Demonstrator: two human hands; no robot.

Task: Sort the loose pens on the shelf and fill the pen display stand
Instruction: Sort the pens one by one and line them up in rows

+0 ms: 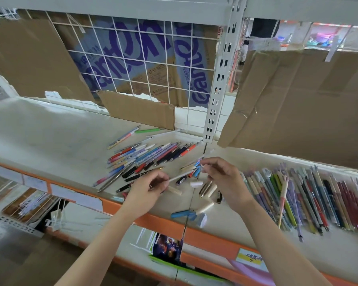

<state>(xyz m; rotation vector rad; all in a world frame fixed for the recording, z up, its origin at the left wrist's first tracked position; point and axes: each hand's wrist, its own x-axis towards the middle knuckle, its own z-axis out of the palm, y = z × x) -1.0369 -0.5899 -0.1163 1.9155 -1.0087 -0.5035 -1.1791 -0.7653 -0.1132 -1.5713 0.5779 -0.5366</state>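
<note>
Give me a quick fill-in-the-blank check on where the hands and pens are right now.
1. The thin white pen is held at both ends, by the left hand and the ____ hand.
2. The tidy row of pens lies to the ____ of the hands.
3. The shelf has an ____ front edge.
4. The mixed pile of pens lies in front of a torn piece of ____.

Missing words: right; right; orange; cardboard

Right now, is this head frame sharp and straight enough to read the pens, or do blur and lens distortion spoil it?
Head view: even soft light, no harsh shadows; wide-angle bending curves the shelf edge; the left hand and right hand look slightly soft; pen colours in the loose pile read, but print does not.
</note>
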